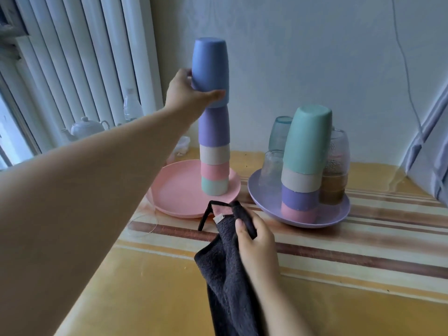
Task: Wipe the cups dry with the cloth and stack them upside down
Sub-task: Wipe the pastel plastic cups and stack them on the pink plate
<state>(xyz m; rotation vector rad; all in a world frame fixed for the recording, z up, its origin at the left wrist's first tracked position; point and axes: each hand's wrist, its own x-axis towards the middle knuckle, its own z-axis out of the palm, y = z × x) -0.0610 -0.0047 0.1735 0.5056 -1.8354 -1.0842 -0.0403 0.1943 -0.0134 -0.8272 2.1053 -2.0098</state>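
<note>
Left hand (pixel 188 93) grips the blue cup (pixel 210 71), thumb across its front near the rim, fingers curled behind. Cup is matte, opaque, inverted, base up, seated as the top of a tall stack (pixel 214 151). Directly below the grip: lilac, beige, pink, mint cups, all upside down, standing on a pink plate (pixel 174 197).

Right hand (pixel 254 236) clutches the cloth (pixel 228 275), fingers folded round its upper edge; cloth is dark grey, fleecy, with a pink patch and small tag by the thumb, the rest hanging below the fist.

Right of this hand: lilac plate (pixel 339 214) bearing a shorter inverted stack, teal cup (pixel 306 139) on top, with clear glasses (pixel 271 168) beside it. Striped yellow table (pixel 339 287) underneath
</note>
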